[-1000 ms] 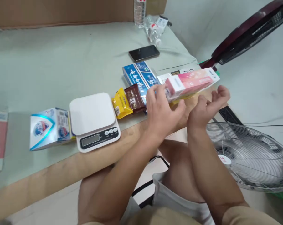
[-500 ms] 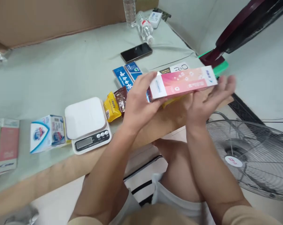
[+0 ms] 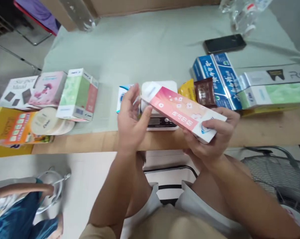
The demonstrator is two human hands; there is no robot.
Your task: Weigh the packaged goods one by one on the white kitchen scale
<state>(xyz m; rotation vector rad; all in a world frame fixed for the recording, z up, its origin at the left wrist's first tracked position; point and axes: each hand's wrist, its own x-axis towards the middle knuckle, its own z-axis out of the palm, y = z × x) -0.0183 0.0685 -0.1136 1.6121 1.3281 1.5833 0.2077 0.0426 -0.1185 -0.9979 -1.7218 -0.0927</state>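
A long pink-and-white carton (image 3: pixel 181 109) is tilted in front of me, its right end gripped by my right hand (image 3: pixel 214 141) with the thumb on top. At its left end is my left hand (image 3: pixel 130 126), fingers apart and thumb raised; whether it touches the carton I cannot tell. Under the carton stands a white kitchen scale (image 3: pixel 168 85), partly covered by it. A blue-and-white box (image 3: pixel 121 96) is half hidden behind my left hand. To the scale's right lie a yellow packet (image 3: pixel 188 90) and a brown packet (image 3: pixel 204 92).
Blue boxes (image 3: pixel 218 74), a green-and-white carton (image 3: pixel 286 91) and a phone (image 3: pixel 224 43) lie on the right. On the left are a green-and-pink carton (image 3: pixel 76 96), a pink box (image 3: pixel 47 88) and a yellow box (image 3: pixel 0 132). A fan (image 3: pixel 271 172) stands lower right; another person (image 3: pixel 20 205) sits lower left.
My view has swung left, showing more boxes. The carton has passed from my left hand to my right and now lies over the scale. My left hand has opened.
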